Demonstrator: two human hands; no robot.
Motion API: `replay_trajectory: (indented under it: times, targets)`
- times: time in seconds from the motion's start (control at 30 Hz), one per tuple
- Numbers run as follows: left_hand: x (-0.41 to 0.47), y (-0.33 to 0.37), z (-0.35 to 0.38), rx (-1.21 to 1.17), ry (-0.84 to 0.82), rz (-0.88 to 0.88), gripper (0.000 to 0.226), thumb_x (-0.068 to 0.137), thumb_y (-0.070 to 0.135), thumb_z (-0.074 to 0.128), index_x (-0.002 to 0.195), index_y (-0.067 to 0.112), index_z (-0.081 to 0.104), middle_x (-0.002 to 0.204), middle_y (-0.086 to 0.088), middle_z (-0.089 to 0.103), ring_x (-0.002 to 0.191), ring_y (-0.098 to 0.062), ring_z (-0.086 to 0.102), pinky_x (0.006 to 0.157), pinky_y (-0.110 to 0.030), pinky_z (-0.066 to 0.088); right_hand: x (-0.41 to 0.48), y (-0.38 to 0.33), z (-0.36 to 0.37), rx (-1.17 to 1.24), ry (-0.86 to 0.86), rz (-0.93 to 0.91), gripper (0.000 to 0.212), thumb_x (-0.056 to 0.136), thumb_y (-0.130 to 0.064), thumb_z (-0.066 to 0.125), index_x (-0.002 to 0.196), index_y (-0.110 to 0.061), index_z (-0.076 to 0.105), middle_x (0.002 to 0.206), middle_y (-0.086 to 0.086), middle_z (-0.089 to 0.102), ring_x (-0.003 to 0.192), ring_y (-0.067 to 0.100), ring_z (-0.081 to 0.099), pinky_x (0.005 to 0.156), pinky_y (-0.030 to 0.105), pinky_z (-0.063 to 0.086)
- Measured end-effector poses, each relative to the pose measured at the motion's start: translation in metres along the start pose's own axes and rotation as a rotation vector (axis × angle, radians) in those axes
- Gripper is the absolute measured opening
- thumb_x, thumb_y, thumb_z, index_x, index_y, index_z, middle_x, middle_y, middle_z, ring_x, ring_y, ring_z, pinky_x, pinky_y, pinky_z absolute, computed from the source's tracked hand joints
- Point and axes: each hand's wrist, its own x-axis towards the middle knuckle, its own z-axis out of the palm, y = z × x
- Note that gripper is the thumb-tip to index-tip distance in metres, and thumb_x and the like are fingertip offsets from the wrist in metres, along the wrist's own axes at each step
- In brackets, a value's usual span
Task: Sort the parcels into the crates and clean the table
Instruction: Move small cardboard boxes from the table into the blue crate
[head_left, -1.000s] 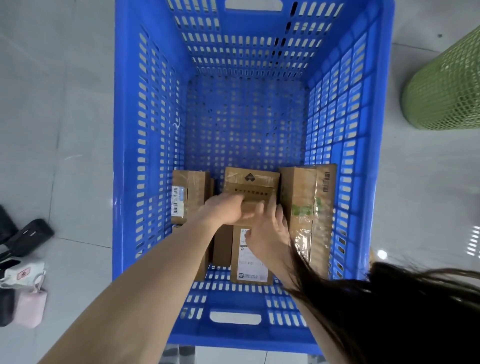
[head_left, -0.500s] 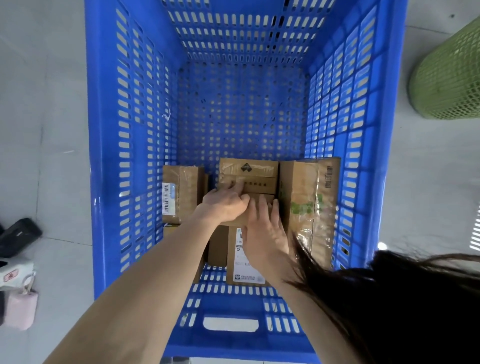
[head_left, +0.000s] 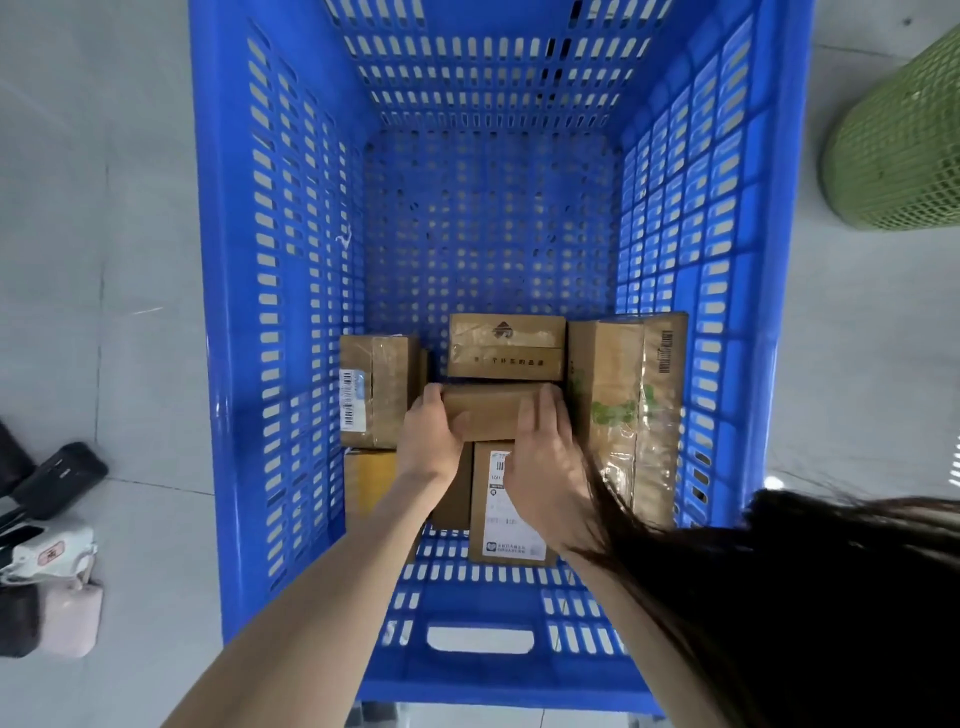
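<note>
Grip was two-handed; the left hand (head_left: 431, 441) curled its fingers round the left end of the small cardboard box (head_left: 488, 410), the right hand (head_left: 540, 457) round its right end, so neither was nearer; the box lay level inside the blue crate (head_left: 228, 364), long axis running side to side, just nearer than the logo-printed parcel (head_left: 506, 345) and over the labelled parcel (head_left: 511, 519); lowering it straight down seemed the likely move.

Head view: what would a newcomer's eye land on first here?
The big blue crate fills the frame, with cardboard parcels clustered at its near end. Among them, the left hand and right hand grip a small brown box by its ends. A green mesh basket stands on the floor at upper right.
</note>
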Motion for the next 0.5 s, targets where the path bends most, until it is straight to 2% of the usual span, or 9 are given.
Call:
replay_trajectory:
  times: [0.03, 0.07, 0.23, 0.27, 0.3, 0.33, 0.37, 0.4, 0.5]
  targets:
    - [0.000, 0.002, 0.002, -0.043, 0.017, -0.036, 0.043, 0.094, 0.020, 0.056, 0.131, 0.004, 0.042, 0.119, -0.015, 0.062, 0.107, -0.027, 0.061, 0.087, -0.034, 0.050, -0.003, 0.003, 0.006, -0.040, 0.018, -0.008, 0.060, 0.075, -0.014, 0.073, 0.130, -0.003, 0.052, 0.139, 0.021, 0.046, 0.126, 0.033, 0.050, 0.082, 0.040, 0.057]
    - [0.000, 0.006, 0.003, -0.078, 0.034, -0.066, 0.040, 0.093, 0.018, 0.057, 0.129, 0.004, 0.044, 0.116, -0.014, 0.064, 0.107, -0.027, 0.062, 0.088, -0.034, 0.050, -0.005, 0.006, 0.011, -0.093, -0.017, -0.002, 0.056, 0.066, -0.016, 0.080, 0.118, -0.005, 0.063, 0.129, 0.020, 0.057, 0.116, 0.032, 0.059, 0.072, 0.038, 0.059]
    - [0.010, 0.013, 0.002, -0.072, -0.012, -0.043, 0.028, 0.094, 0.011, 0.053, 0.121, 0.006, 0.048, 0.109, -0.014, 0.064, 0.103, -0.029, 0.062, 0.088, -0.041, 0.052, -0.004, 0.013, 0.025, -0.193, -0.033, -0.018, 0.064, 0.059, -0.023, 0.086, 0.117, -0.008, 0.066, 0.128, 0.023, 0.057, 0.114, 0.036, 0.059, 0.077, 0.038, 0.056]
    - [0.012, 0.012, 0.001, -0.057, -0.028, -0.026, 0.028, 0.094, 0.012, 0.053, 0.121, 0.006, 0.048, 0.110, -0.014, 0.063, 0.103, -0.029, 0.062, 0.089, -0.042, 0.052, -0.004, 0.010, 0.021, -0.198, -0.039, 0.008, 0.065, 0.063, -0.024, 0.083, 0.123, -0.008, 0.062, 0.132, 0.024, 0.053, 0.119, 0.037, 0.055, 0.083, 0.039, 0.054]
    - [0.014, 0.011, 0.000, -0.045, -0.043, -0.022, 0.028, 0.094, 0.014, 0.053, 0.120, 0.007, 0.048, 0.111, -0.014, 0.063, 0.105, -0.029, 0.062, 0.090, -0.042, 0.052, -0.004, 0.010, 0.023, -0.173, -0.046, 0.009, 0.067, 0.074, -0.024, 0.076, 0.134, -0.008, 0.052, 0.142, 0.025, 0.041, 0.130, 0.039, 0.044, 0.095, 0.041, 0.048]
    - [0.014, 0.010, 0.000, -0.039, -0.056, -0.024, 0.028, 0.095, 0.015, 0.053, 0.121, 0.007, 0.047, 0.113, -0.014, 0.062, 0.107, -0.029, 0.061, 0.091, -0.041, 0.051, -0.003, 0.009, 0.024, -0.136, -0.080, 0.001, 0.068, 0.085, -0.022, 0.065, 0.144, -0.006, 0.035, 0.151, 0.026, 0.024, 0.139, 0.039, 0.028, 0.108, 0.043, 0.035]
    - [0.015, 0.009, -0.001, -0.053, -0.071, -0.035, 0.029, 0.096, 0.017, 0.051, 0.123, 0.008, 0.047, 0.117, -0.013, 0.061, 0.110, -0.029, 0.059, 0.094, -0.039, 0.049, -0.001, 0.010, 0.027, -0.127, -0.116, -0.020, 0.068, 0.093, -0.019, 0.054, 0.149, -0.004, 0.020, 0.155, 0.025, 0.008, 0.144, 0.039, 0.013, 0.114, 0.043, 0.023]
    - [0.016, 0.007, -0.001, -0.082, -0.088, -0.041, 0.031, 0.097, 0.017, 0.048, 0.126, 0.008, 0.046, 0.122, -0.013, 0.059, 0.114, -0.028, 0.057, 0.095, -0.036, 0.045, 0.001, 0.009, 0.025, -0.137, -0.163, -0.016, 0.067, 0.096, -0.018, 0.048, 0.150, -0.003, 0.011, 0.155, 0.025, 0.000, 0.144, 0.039, 0.007, 0.116, 0.043, 0.018]
    - [0.015, -0.006, -0.003, -0.184, -0.072, -0.108, 0.036, 0.101, 0.010, 0.034, 0.135, 0.010, 0.044, 0.139, -0.010, 0.047, 0.126, -0.025, 0.045, 0.098, -0.029, 0.035, 0.007, 0.011, 0.017, -0.180, -0.244, -0.054, 0.067, 0.098, -0.016, 0.043, 0.150, -0.004, 0.003, 0.154, 0.028, -0.008, 0.142, 0.044, 0.010, 0.113, 0.046, 0.025]
